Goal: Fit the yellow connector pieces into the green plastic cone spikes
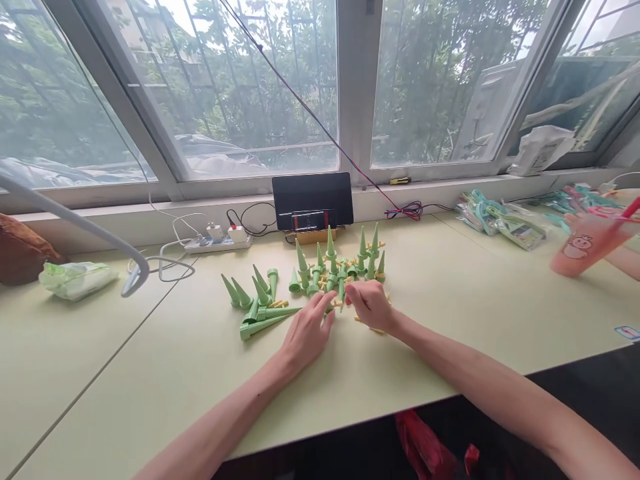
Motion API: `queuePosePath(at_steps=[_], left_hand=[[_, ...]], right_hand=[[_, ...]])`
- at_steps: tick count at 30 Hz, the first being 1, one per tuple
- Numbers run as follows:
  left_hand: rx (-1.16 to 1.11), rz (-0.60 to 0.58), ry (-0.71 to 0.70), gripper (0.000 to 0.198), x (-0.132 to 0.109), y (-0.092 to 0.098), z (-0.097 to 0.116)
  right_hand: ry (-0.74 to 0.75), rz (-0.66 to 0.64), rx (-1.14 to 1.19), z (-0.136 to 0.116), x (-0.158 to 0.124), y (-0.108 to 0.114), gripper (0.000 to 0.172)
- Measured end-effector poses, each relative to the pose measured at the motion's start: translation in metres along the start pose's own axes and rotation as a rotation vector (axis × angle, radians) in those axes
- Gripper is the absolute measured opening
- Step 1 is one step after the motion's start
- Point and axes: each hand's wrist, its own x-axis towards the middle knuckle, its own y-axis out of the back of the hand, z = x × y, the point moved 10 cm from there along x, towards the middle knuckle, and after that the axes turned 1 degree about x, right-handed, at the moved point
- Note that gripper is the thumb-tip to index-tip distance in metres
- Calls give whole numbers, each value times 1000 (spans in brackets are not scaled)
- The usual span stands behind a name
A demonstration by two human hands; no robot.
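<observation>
My left hand (pixel 307 328) is over the table at the front of a group of green plastic watering spikes (pixel 302 263). Its thumb and fingers are bent around a small yellow valve (pixel 337 304) that pokes out toward the right. Close beside it, my right hand (pixel 373 305) is curled into a fist, and whatever its fingers hold is hidden. Several spikes stand upright on their collars with yellow valves attached. Left of my hands, more green spikes (pixel 265 328) lie on their sides, next to several standing ones. A few loose yellow pieces (pixel 373 327) lie under my right wrist.
A dark tablet (pixel 313 190) with a phone before it stands by the window. A power strip (pixel 217 244), a plastic packet (pixel 75 279) and a grey curved bar (pixel 100 230) are leftward. Rightward are bagged items (pixel 500 217) and another person's hand at a pink drink cup (pixel 583 247).
</observation>
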Motion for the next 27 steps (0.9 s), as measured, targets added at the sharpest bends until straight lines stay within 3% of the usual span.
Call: queuePosePath(at_steps=[10,16,18,21,27], left_hand=[[204,52,-39,32,-7,-5,1],[286,69,-6,30,-10,-3,-1],[279,54,-12,31,-8,-4,-2],[277,51,-21,29,-2,-5,-3],[266,97,11,20,13,-2,-7]], right_hand=[[331,-190,-169,-36,-4,-22,52],[461,-220,-287,-21,-17,0,49],[437,-179,-272,-9,-18,15,48],[286,-63,-218,14,-15,38,49],[50,30,-136,34,-10,53,58]])
